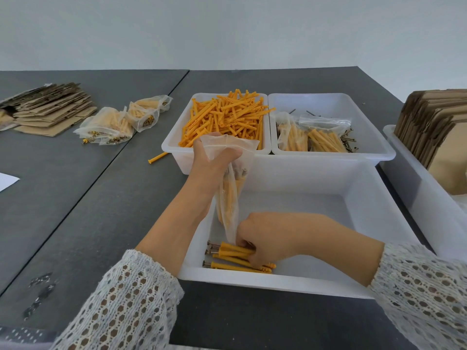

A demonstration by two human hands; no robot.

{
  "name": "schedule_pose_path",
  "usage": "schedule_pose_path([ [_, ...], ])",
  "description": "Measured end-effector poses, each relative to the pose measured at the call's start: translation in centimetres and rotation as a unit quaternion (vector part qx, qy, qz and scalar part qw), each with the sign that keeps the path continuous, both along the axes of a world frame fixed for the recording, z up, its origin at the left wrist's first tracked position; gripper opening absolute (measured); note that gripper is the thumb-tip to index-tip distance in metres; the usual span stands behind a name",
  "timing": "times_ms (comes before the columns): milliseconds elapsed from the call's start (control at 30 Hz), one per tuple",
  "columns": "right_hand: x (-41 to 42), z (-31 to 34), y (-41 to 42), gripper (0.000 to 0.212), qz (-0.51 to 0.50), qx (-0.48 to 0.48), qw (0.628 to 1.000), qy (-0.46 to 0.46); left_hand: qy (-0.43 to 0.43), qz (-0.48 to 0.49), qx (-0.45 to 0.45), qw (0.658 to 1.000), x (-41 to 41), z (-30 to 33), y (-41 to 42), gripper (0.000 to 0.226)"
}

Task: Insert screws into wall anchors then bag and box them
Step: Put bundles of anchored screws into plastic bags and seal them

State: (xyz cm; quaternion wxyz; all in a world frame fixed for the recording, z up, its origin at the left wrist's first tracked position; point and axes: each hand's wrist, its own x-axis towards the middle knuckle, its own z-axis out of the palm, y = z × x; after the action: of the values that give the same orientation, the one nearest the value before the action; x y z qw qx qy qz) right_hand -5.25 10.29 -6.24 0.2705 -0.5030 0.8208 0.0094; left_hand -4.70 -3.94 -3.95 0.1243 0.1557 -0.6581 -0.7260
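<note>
Grey table (106,210), left hand (214,160) holding bag (231,198), right hand (267,238) on anchors (232,253)

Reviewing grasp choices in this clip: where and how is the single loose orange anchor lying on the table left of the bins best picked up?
Pinch the loose anchor at mid-shaft, coming from above. It lies flat on the dark table, apart from the anchor bin, both long sides free; its flared head points down-left.

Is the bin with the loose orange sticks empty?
No, the bin is heaped with orange anchors.
</note>
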Motion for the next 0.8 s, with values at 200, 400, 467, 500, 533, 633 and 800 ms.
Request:
schedule_pose_path([
  [200,-1.1,0.7,0.8,0.021,0.001,0.03,0.998,-0.05,-0.01,-0.001,0.024,1.0,0.1,0.4,-0.3,0.085],
  [400,-2.3,1.9,1.5,0.011,-0.003,0.003,0.989,-0.145,-0.01,0.019,0.023,0.999,0.3,0.6,-0.3,0.09],
  [467,-2.4,2.4,1.8,0.01,-0.007,-0.009,0.98,-0.199,-0.005,0.018,0.03,0.999,0.2,0.6,-0.4,0.089],
  [500,-2.4,2.6,1.9,0.01,-0.008,-0.017,0.974,-0.227,-0.001,0.017,0.031,0.999,0.2,0.6,-0.4,0.088],
  [533,-2.4,2.9,2.0,0.008,-0.006,-0.028,0.966,-0.255,0.001,0.015,0.03,0.999,0.2,0.6,-0.4,0.087],
  [633,-2.8,4.4,2.6,0.006,0.012,-0.1,0.937,-0.336,0.001,0.016,0.02,1.0,0.2,0.6,-0.2,0.083],
  [800,-3.6,6.4,3.3,0.012,-0.054,-0.369,0.832,-0.411,0.007,-0.025,-0.027,0.999,0.2,0.5,0.1,0.078],
])
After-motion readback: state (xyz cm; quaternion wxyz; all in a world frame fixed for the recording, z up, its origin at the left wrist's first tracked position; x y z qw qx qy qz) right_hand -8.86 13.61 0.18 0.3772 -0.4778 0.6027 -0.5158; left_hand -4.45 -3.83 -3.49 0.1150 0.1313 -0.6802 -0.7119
